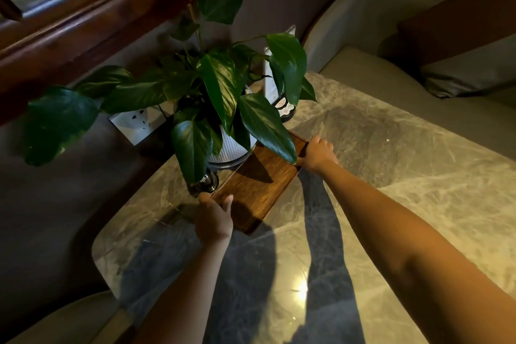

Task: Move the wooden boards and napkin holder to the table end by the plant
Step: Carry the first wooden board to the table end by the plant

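Note:
A brown wooden board (255, 188) lies flat on the marble table (391, 153), right beside the potted plant (220, 92) in its white ribbed pot (237, 148). My left hand (215, 216) grips the board's near left corner. My right hand (317, 152) holds its far right edge. Plant leaves hang over the board's far end. Whether more boards lie stacked under it I cannot tell. I see no napkin holder that I can tell apart.
A small dark jar (208, 180) stands left of the board under the leaves. A clear sign stand (275, 84) with a dark base sits behind the plant. A wall socket (138, 123) is to the left. Grey sofa seats (418, 70) flank the table.

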A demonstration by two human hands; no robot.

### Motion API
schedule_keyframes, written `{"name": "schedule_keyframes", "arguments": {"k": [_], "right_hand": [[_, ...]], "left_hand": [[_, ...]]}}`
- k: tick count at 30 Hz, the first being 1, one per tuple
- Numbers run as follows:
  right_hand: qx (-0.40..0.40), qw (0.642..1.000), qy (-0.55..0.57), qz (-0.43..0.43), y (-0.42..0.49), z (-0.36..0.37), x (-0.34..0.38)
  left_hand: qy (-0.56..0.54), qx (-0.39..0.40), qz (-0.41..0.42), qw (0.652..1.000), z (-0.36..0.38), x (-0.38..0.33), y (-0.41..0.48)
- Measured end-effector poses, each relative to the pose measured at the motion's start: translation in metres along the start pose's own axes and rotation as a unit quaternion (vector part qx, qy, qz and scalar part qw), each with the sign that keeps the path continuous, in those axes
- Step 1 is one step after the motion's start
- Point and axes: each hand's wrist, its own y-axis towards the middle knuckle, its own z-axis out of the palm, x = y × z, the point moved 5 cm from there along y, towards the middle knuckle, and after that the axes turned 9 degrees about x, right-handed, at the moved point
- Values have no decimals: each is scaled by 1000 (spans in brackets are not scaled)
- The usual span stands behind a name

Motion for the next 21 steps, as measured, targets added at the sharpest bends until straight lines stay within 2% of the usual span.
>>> {"name": "schedule_keyframes", "arguments": {"k": [12, 17, 21], "right_hand": [[1, 998, -60, -23, -15, 1, -5], [-50, 995, -70, -52, -42, -12, -10], [-84, 989, -86, -81, -75, -26, -27]], "left_hand": [[-22, -13, 64, 998, -1, -5, -13], [81, -45, 137, 986, 3, -16, -31], [141, -30, 195, 970, 11, -39, -55]]}}
